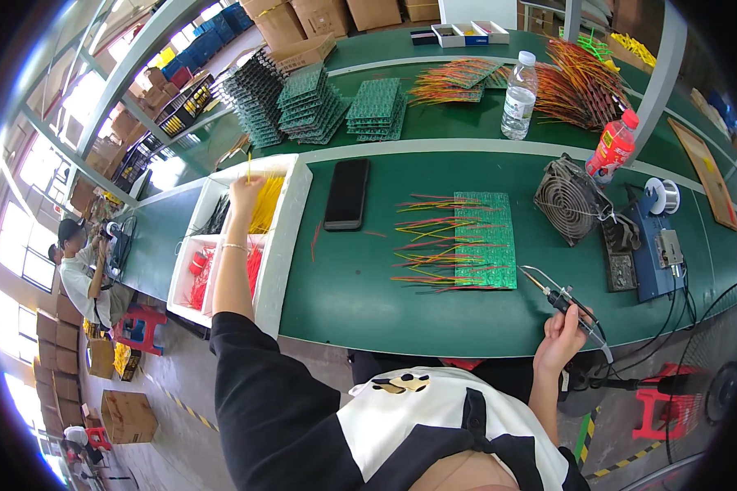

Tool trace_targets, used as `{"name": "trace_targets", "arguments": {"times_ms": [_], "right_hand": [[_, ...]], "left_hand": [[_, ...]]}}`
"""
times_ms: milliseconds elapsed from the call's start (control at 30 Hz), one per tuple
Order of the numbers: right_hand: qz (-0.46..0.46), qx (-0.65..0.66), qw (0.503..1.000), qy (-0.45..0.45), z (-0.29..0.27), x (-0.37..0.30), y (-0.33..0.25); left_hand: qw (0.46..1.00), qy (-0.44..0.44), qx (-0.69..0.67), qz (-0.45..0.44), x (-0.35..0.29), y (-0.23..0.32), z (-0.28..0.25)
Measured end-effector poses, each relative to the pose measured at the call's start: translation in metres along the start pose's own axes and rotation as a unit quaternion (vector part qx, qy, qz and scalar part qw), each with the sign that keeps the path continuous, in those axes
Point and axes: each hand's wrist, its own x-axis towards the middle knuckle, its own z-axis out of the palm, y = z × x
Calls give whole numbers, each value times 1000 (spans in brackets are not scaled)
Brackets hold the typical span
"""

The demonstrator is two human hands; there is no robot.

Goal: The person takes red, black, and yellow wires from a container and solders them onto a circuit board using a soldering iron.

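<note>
My left hand is raised over a white foam box, its fingers closed on a thin yellow wire that sticks up from them. Below it, the box's compartments hold yellow wires, black wires and red wires. In my right hand is a soldering iron with a thin metal tube fixed along it, its tip pointing up and left. Just left of that tip lies a green circuit board panel, with red and yellow wires fanning out from its left side.
A black phone lies between box and panel. To the right stand a small metal fan, a blue soldering station and a red bottle. Behind are a clear bottle, stacked panels and wired boards.
</note>
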Motion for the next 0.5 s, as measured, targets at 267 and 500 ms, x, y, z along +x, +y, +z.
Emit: {"name": "trace_targets", "arguments": {"times_ms": [267, 500], "right_hand": [[1, -8, 1000, -25, 2, 0, -1], [-7, -11, 1000, -12, -1, 1, 0]], "left_hand": [[992, -22, 34, -118, -8, -14, -15], [989, 40, -36, -136, -5, 23, -24]]}}
